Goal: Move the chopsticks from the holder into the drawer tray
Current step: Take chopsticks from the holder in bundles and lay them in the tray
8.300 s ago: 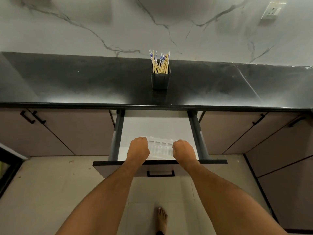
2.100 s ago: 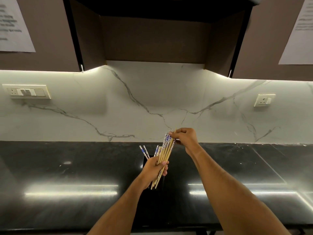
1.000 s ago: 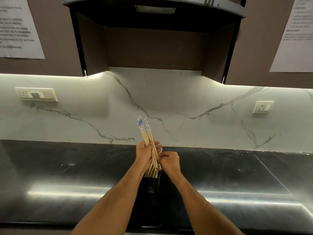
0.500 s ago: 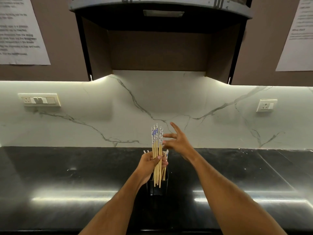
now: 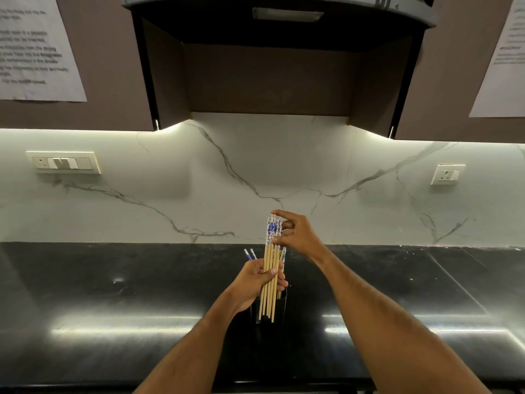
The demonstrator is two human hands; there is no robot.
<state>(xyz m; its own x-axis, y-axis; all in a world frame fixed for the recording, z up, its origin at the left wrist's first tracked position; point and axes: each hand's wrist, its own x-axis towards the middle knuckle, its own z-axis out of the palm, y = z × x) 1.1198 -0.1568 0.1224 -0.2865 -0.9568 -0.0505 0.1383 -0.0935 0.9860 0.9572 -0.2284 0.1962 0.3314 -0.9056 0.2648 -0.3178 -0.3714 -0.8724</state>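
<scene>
A bundle of wooden chopsticks (image 5: 270, 268) with blue-and-white patterned tops stands upright in the air above the black holder (image 5: 281, 305) on the dark countertop. My left hand (image 5: 255, 282) is closed around the middle of the bundle. My right hand (image 5: 295, 236) touches the patterned tops, thumb and fingers curled around them. A few more chopsticks (image 5: 249, 254) still stick out of the holder behind my left hand. The holder is mostly hidden by hand and bundle. The drawer and its tray are out of view.
The black countertop (image 5: 113, 308) runs the full width, backed by a white marble wall. A switch panel (image 5: 64, 162) is on the left, a socket (image 5: 447, 174) on the right. Brown upper cabinets with paper sheets and a dark hood (image 5: 278, 18) hang overhead.
My right hand, spread open beside the bundle half a second ago, has closed in on the chopstick tops. My left hand keeps holding the bundle upright above the holder.
</scene>
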